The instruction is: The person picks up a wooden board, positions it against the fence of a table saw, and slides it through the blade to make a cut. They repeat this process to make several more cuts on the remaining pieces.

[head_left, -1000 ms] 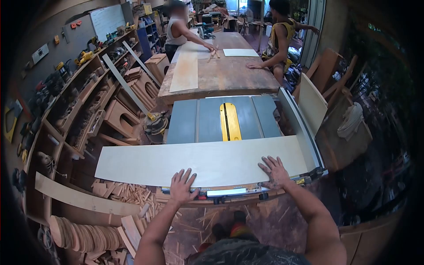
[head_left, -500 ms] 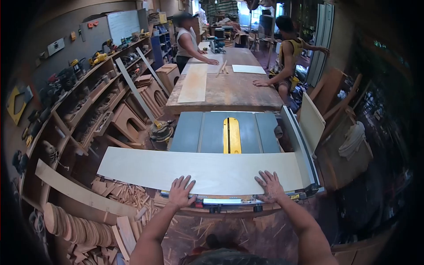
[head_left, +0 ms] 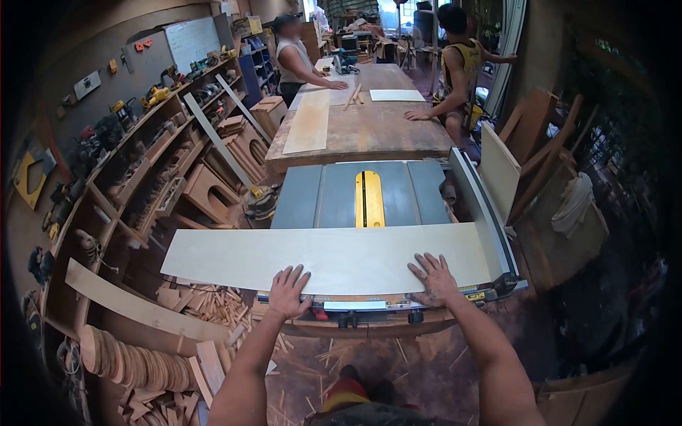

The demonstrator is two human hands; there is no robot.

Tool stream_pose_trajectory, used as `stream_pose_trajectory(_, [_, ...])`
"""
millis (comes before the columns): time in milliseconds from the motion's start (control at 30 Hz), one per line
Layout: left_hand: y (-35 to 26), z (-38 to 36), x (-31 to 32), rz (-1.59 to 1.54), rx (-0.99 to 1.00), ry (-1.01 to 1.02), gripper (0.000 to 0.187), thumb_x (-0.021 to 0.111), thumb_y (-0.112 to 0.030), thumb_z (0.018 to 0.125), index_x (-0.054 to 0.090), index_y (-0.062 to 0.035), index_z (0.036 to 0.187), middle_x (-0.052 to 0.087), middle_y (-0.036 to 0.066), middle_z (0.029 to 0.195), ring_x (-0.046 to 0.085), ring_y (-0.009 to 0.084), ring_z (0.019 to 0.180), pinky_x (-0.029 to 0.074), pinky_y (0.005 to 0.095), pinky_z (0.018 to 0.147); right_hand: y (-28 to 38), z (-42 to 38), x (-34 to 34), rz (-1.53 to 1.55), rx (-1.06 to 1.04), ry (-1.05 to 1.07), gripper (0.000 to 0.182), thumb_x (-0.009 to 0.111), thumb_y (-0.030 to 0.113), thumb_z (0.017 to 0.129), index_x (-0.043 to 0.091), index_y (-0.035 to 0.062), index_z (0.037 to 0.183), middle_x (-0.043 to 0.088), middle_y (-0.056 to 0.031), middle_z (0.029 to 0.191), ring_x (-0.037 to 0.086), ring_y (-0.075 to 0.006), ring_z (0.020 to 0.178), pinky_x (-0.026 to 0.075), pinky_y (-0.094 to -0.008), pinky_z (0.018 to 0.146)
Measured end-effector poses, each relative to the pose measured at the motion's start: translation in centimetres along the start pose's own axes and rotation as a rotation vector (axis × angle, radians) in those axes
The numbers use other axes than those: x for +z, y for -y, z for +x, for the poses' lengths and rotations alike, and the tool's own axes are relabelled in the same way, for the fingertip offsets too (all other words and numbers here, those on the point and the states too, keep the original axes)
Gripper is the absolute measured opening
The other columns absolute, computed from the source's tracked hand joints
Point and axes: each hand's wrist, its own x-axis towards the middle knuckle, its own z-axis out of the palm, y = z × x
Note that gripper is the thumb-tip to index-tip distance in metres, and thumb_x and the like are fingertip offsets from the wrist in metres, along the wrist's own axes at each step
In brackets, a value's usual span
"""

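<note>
A long pale plywood board (head_left: 355, 252) lies flat across the near part of the table saw (head_left: 302, 202). Its right end is by the saw's fence (head_left: 486, 206), and its left end sticks out past the saw. My left hand (head_left: 289, 291) rests on the board's near edge with fingers spread. Farther right, my right hand (head_left: 433, 279) lies on the same edge, fingers also apart. Beyond the board, the yellow throat plate (head_left: 369, 199) with its dark slot is visible; no raised blade can be made out.
A wooden worktable (head_left: 369, 135) stands behind the saw, with two people beside it. Shelves of tools (head_left: 117, 177) line the left wall. Offcuts (head_left: 213, 305) are heaped at lower left. A panel (head_left: 499, 170) leans upright right of the fence.
The view has tilted down slightly, so the saw, board and hands appear higher. Both hands stay on the board, which shows no clear shift on the saw.
</note>
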Motion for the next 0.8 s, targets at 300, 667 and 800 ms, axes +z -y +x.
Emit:
stream_pose_trajectory(300, [0.0, 0.1, 0.3, 0.009, -0.017, -0.01, 0.07, 0.069, -0.046, 0.081, 0.06, -0.0125, 0.141, 0.049, 0.017, 0.154, 0.044, 0.0408, 0.14, 0.033, 0.0565, 0.117, -0.4, 0.0, 0.8, 0.009, -0.002, -0.018, 0.092, 0.068, 0.065, 0.085, 0.041, 0.0196, 0.16, 0.03, -0.0124, 0.168, 0.025, -0.0359, 0.156, 0.016, -0.0616, 0.127])
stream_pose_trajectory(667, [-0.2, 0.1, 0.3, -0.021, -0.006, -0.032, 0.07, 0.07, -0.04, 0.078, 0.059, -0.0097, 0.141, 0.05, 0.019, 0.153, 0.046, 0.0429, 0.138, 0.034, 0.0569, 0.116, -0.2, 0.2, -0.1, -0.014, 0.011, 0.001, 0.092, 0.068, 0.064, 0.085, 0.04, 0.0217, 0.161, 0.031, -0.0122, 0.168, 0.026, -0.0349, 0.156, 0.017, -0.0611, 0.127])
stream_pose_trajectory(800, [0.1, 0.0, 0.2, -0.015, -0.021, -0.023, 0.069, 0.07, -0.043, 0.08, 0.059, -0.0109, 0.14, 0.049, 0.017, 0.154, 0.045, 0.0413, 0.139, 0.033, 0.0566, 0.117, 0.0, 0.4, -0.1, -0.013, 0.01, 0.011, 0.092, 0.068, 0.064, 0.085, 0.04, 0.0217, 0.161, 0.031, -0.0119, 0.168, 0.025, -0.0347, 0.156, 0.017, -0.0613, 0.127])
